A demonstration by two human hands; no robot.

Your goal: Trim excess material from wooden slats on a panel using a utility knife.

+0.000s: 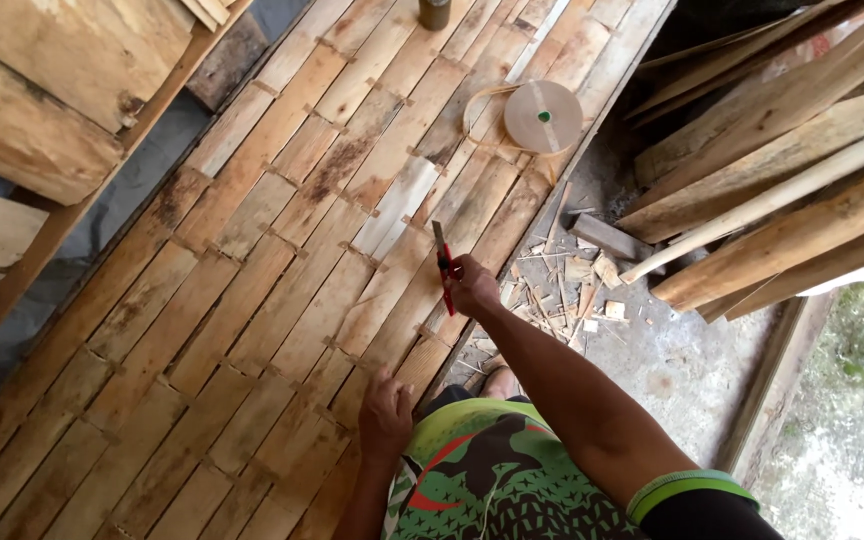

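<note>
Woven slat panel (282, 300) largely laced. Right hand (474, 290), fingers clamped on red-handled cutter (444, 268), near panel's edge; left hand (385, 412) pressed flat, fingers together. Strap roll (543, 116) waiting beyond cutter.

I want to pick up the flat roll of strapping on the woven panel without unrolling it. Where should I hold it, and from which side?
Grip the roll of strapping by its outer rim, coming from straight above. It lies flat on the woven bamboo panel, so its round edge is free all round. A loose loop of strap trails on its left, so probably place fingers on the near and far sides.
</note>
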